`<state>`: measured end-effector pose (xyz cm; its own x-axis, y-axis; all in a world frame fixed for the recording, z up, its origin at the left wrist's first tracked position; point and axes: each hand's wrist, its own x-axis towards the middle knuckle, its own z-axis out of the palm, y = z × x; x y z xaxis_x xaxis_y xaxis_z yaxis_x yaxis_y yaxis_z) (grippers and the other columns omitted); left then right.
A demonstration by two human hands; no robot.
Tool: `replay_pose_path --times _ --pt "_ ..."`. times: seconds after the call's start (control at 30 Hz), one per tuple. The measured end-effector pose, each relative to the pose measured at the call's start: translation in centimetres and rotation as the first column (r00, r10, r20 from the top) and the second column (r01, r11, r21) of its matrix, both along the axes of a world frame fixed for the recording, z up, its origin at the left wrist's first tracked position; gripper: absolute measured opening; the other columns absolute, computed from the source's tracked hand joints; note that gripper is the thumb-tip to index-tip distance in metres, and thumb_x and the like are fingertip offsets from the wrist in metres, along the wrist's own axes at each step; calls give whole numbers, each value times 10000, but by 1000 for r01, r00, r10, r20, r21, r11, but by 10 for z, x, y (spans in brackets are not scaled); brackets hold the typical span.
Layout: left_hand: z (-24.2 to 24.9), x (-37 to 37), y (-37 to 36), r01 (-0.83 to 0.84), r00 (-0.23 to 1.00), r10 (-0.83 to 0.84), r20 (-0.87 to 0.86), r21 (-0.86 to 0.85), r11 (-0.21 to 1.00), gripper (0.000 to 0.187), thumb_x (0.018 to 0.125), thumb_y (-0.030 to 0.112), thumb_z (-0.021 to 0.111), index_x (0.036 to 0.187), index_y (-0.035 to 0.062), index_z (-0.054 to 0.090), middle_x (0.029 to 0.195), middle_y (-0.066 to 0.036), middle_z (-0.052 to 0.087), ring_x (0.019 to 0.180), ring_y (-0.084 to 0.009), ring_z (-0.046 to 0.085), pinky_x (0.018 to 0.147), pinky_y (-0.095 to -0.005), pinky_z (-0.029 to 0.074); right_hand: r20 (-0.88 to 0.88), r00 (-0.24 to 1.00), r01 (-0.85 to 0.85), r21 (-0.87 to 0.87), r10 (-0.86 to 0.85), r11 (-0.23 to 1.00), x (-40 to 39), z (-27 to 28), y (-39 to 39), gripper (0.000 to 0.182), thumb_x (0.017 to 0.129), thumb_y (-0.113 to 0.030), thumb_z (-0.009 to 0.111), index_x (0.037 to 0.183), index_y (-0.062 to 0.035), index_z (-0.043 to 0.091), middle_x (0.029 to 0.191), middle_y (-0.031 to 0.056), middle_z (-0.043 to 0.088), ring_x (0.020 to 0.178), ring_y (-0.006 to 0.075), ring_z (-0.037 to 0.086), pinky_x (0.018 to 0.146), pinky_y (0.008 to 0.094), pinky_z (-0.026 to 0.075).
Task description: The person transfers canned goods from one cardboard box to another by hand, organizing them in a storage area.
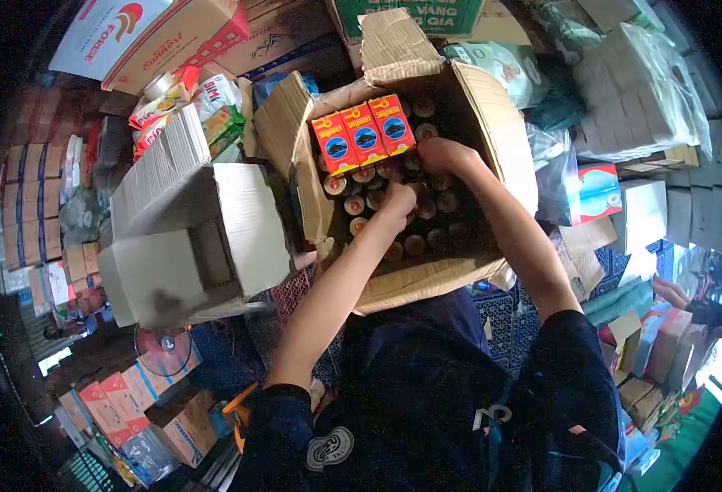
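Note:
An open cardboard box (504, 123) stands in front of me with its flaps raised. Inside are several upright round-topped containers (354, 205). Three red and yellow small boxes (366, 135) lie side by side on top of them. Below these boxes my left hand (399, 199) reaches down among the round tops, its fingertips hidden. My right hand (445, 156) is in the box just right of the red boxes, its fingers bent down and largely out of sight. What either hand touches cannot be made out.
An open, pale cardboard box (254, 221) stands to the left, beside snack packets (217, 98). Large cartons (160, 49) rise behind. On the right are a wrapped stack (631, 98) and a blue and red box (597, 194). A person (709, 316) is at the far right.

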<state>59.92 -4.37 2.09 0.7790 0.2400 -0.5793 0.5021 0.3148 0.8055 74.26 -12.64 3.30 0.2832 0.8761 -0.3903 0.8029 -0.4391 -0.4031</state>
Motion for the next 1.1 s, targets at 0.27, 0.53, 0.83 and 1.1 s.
replay_pose_path --times 0.27,0.53,0.83,1.1 --pt "-29 3 6 69 984 -109 139 267 961 652 802 -8 613 1378 54 315 1273 -149 527 1157 -259 515 931 -381 458 -98 993 42 -205 -63 978 5 24 -1 263 724 -119 604 939 -16 716 986 198 688 945 318 672 768 418 539" --pt "9 6 12 55 987 -87 136 227 972 494 821 -37 580 1298 25 465 1225 -117 578 1097 -223 560 911 -353 478 -118 991 43 -217 -70 975 3 33 -1 256 726 -148 612 917 -9 710 1000 209 682 940 318 670 778 423 536" --pt "4 5 13 2 985 -43 166 243 970 398 880 49 548 1275 19 510 1209 -119 600 1091 -221 567 911 -347 456 1 997 -75 -220 77 973 15 12 0 331 714 -171 616 982 12 682 1014 221 678 974 346 656 826 432 523" --pt "-6 4 10 116 972 -192 138 428 896 382 888 97 532 1261 16 517 1212 -175 599 1124 -290 561 920 -387 443 -390 888 213 -126 -245 969 30 -78 -11 334 680 -143 627 962 26 679 990 223 683 903 326 677 749 416 539"
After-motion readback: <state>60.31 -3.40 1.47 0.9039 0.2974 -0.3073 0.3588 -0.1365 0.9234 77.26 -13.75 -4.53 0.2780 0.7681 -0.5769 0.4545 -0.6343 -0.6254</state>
